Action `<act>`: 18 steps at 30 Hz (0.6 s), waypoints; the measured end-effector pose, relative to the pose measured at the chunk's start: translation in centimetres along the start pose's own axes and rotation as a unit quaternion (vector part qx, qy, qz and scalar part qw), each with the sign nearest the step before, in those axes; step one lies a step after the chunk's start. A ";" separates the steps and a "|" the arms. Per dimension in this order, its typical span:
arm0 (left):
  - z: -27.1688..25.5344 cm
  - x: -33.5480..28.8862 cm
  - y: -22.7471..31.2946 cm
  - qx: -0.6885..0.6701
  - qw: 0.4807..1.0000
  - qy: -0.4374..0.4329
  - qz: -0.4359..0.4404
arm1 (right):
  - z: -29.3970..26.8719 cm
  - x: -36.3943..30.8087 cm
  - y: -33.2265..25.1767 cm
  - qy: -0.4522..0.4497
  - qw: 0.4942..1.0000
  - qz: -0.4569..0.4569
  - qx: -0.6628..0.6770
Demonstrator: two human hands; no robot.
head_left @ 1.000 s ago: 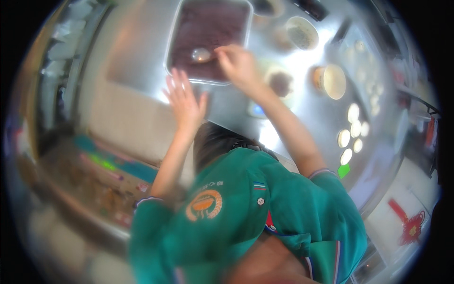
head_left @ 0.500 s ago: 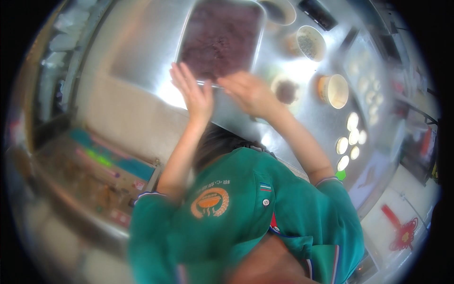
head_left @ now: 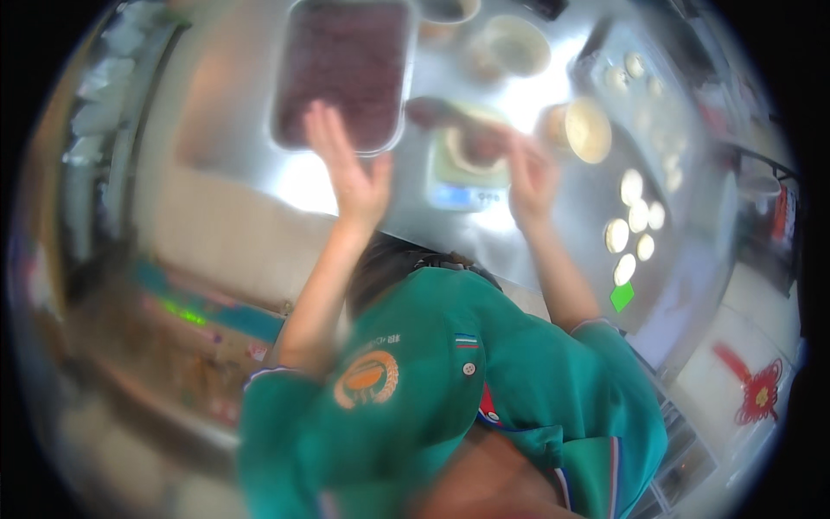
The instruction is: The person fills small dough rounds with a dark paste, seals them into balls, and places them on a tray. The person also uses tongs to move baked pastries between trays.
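My left hand (head_left: 350,177) is open, its fingers stretched out together over the near edge of a metal tray (head_left: 399,137) full of dark red paste (head_left: 346,69). To the right, my right hand (head_left: 533,177) is closed around one end of a dark, paddle-shaped tool (head_left: 437,112), blurred by motion. The tool reaches left, above a pale round dish or wrapper with dark red filling (head_left: 480,149). That sits on a small kitchen scale (head_left: 458,197) with a lit blue display. My right hand is beside the scale's right edge.
Several round white dough pieces (head_left: 638,216) lie at the right, with a tray (head_left: 657,104) of more behind them. A tan tub (head_left: 590,131) stands right of the scale; a bowl (head_left: 512,48) is farther back. The steel table's front edge (head_left: 432,245) runs close to my body.
My right hand has moved right, from the tray's near edge to beside the scale, with the dark tool now in view. My left hand stays near the tray. The whole view has shifted.
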State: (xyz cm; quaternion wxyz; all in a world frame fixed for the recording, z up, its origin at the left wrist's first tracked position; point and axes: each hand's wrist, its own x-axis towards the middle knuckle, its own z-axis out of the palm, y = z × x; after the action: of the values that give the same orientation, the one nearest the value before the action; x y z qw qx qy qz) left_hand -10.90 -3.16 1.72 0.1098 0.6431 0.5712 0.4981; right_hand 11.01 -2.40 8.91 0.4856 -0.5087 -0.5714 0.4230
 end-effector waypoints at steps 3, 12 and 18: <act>4.3 0.3 2.9 -0.046 0.996 -0.076 0.031 | -4.9 -2.1 -0.3 0.044 0.977 -0.115 -0.174; 13.1 -0.6 3.8 -0.047 0.976 -0.198 -0.073 | -7.8 -5.2 2.6 0.041 0.907 -0.244 -0.341; 10.6 1.0 5.7 -0.144 0.972 -0.139 -0.127 | -9.2 -5.6 2.6 0.127 0.967 -0.131 -0.175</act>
State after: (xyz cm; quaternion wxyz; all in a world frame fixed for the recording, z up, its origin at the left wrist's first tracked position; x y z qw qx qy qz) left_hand 0.62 0.37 1.26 0.3419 0.6059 0.5498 0.4623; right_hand 20.62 -7.77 7.25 0.5085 -0.5563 -0.6318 0.1810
